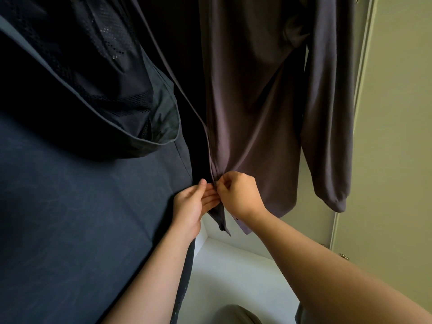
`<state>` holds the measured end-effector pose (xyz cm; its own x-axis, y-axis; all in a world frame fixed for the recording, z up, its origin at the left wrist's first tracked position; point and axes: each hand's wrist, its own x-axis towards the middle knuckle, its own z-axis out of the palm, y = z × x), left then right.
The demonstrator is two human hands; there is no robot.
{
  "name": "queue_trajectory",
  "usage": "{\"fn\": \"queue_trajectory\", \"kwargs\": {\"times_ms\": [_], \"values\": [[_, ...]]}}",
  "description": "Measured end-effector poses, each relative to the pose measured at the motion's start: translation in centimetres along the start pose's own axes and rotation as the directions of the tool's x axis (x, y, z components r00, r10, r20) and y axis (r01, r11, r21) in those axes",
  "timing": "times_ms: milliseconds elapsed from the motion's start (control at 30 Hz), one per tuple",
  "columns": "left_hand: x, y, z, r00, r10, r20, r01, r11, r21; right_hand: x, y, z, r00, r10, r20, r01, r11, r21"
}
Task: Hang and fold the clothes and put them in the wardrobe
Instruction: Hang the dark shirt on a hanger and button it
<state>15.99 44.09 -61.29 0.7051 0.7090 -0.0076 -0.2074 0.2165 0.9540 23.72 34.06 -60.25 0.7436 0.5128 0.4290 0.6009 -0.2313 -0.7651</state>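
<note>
A grey-brown long-sleeved shirt [252, 94] hangs inside the wardrobe, its front placket running down the middle and one sleeve dangling at the right. My left hand [194, 204] holds the left edge of the placket near the hem, thumb on top and fingers behind the cloth. My right hand [238, 195] pinches the right edge of the placket at the same spot, fingers curled. Both hands meet at the shirt's front opening, low on the garment. Whatever sits between the fingertips is hidden.
A dark navy jacket [77, 195] with a black mesh lining hangs at the left, close against my left arm. The wardrobe's white floor [224, 274] lies below the shirt. The pale green door [395, 136] stands at the right with a metal hinge.
</note>
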Motion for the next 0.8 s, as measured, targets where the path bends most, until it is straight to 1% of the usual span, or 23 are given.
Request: {"fn": "queue_trajectory", "kwargs": {"times_ms": [100, 200, 333, 433, 533, 633, 700, 800], "values": [[0.2, -0.3, 0.0, 1.000, -0.013, 0.019, 0.013, 1.000, -0.012, 0.1, -0.1, 0.0, 1.000, 0.003, 0.013, -0.004, 1.000, 0.018], [0.3, -0.4, -0.1, 0.999, 0.005, 0.034, -0.007, 0.999, 0.042, 0.2, 0.1, -0.1, 0.999, -0.001, 0.035, 0.000, 1.000, 0.020], [0.2, -0.3, -0.1, 0.994, 0.107, 0.011, -0.107, 0.978, 0.177, 0.0, 0.3, -0.1, 0.998, -0.016, 0.059, 0.014, 0.999, 0.037], [0.4, -0.1, -0.1, 0.987, 0.159, -0.003, -0.154, 0.956, 0.249, -0.2, 0.5, -0.1, 0.997, -0.023, 0.079, 0.014, 0.994, 0.107], [0.5, 0.3, -0.2, 0.991, 0.135, 0.008, -0.133, 0.963, 0.232, -0.3, 0.7, 0.0, 0.994, -0.055, 0.093, 0.044, 0.993, 0.108], [0.3, 0.6, -0.2, 0.996, 0.088, 0.023, -0.091, 0.971, 0.221, -0.5, 0.7, 0.3, 0.994, -0.084, 0.071, 0.080, 0.995, 0.057], [0.1, 0.7, 0.1, 0.995, 0.094, 0.014, -0.095, 0.970, 0.222, -0.6, 0.6, 0.5, 0.995, -0.093, 0.047, 0.091, 0.995, 0.044], [-0.1, 0.9, 0.6, 0.993, 0.117, -0.012, -0.112, 0.976, 0.188, -0.6, 0.7, 0.5, 0.998, -0.059, 0.026, 0.054, 0.988, 0.145]]}}
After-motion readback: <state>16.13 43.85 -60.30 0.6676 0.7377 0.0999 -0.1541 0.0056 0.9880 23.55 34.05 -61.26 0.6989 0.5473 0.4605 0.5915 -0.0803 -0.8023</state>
